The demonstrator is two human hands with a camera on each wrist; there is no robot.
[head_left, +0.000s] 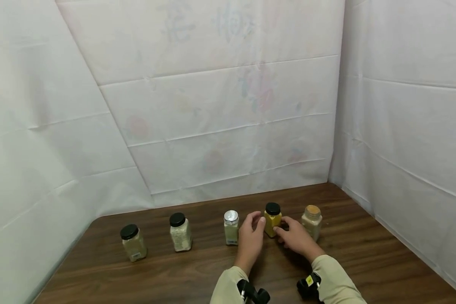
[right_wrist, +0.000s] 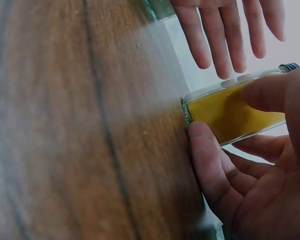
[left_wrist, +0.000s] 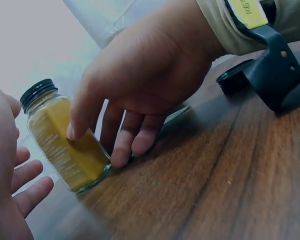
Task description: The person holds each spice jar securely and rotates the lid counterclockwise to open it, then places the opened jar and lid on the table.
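Note:
A square glass jar of yellow powder (head_left: 272,226) with a black lid stands upright on the wooden table. My right hand (head_left: 298,240) grips it from the right; in the right wrist view its thumb lies across the yellow jar's face (right_wrist: 225,112), fingers along the opposite side and near the base. On the other side is my left hand (head_left: 249,241), fingers spread and relaxed, apart from the glass in the left wrist view. Just left of that hand sits a silver-capped jar (head_left: 231,229). Partly behind the right hand is a jar with an orange-tan top (head_left: 312,221).
Two more black-lidded jars stand farther left, one with pale contents (head_left: 180,233) and one with olive-beige contents (head_left: 134,243). White sheeting (head_left: 232,126) hangs behind the dark wooden table (head_left: 167,278) and down both sides.

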